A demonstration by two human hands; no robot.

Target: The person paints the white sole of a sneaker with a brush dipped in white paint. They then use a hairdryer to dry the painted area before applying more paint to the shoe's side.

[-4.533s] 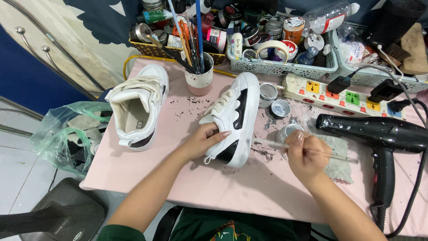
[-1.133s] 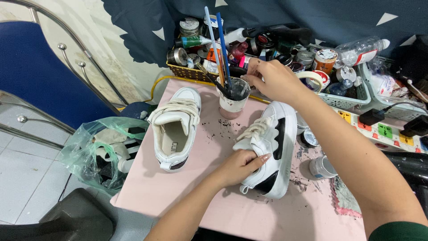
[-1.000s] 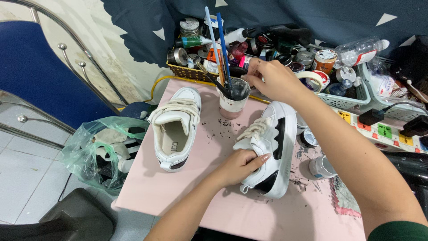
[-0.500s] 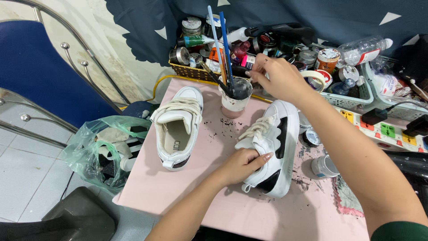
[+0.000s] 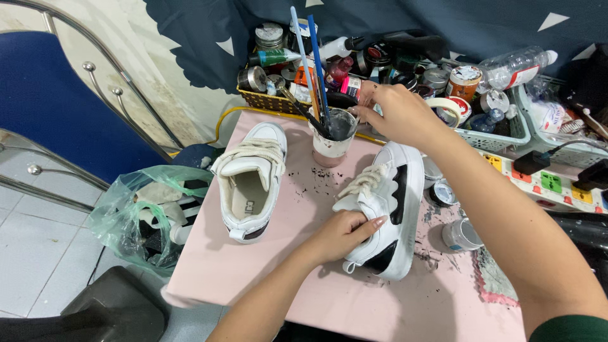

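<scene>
Pink tabletop (image 5: 266,278), speckled with dark flecks, carries two white sneakers with black panels. The person's left hand (image 5: 345,233) lies on the nearer sneaker (image 5: 387,212), which rests on its side toward the middle of the table; the fingers are laid flat and close together across its upper, pressing it down rather than gripping it. The right hand (image 5: 396,114) is stretched out over the back of the table, at the rim of a paint-stained cup (image 5: 332,136) that holds several brushes (image 5: 311,60) with blue and white handles. Its fingers are bent and drawn narrow, thumb and forefinger near each other, but I cannot tell whether they pinch anything. The second sneaker (image 5: 250,183) stands upright to the left of the cup, apart from both hands, its opening facing up. Behind the cup sits a woven yellow basket (image 5: 272,101) crowded with jars and bottles, and to the right a pale mesh basket (image 5: 506,130) with more pots. A small open jar (image 5: 462,234) stands just beside the held sneaker. A green plastic bag (image 5: 142,212) hangs off the table's left edge, next to a blue chair (image 5: 57,107).
</scene>
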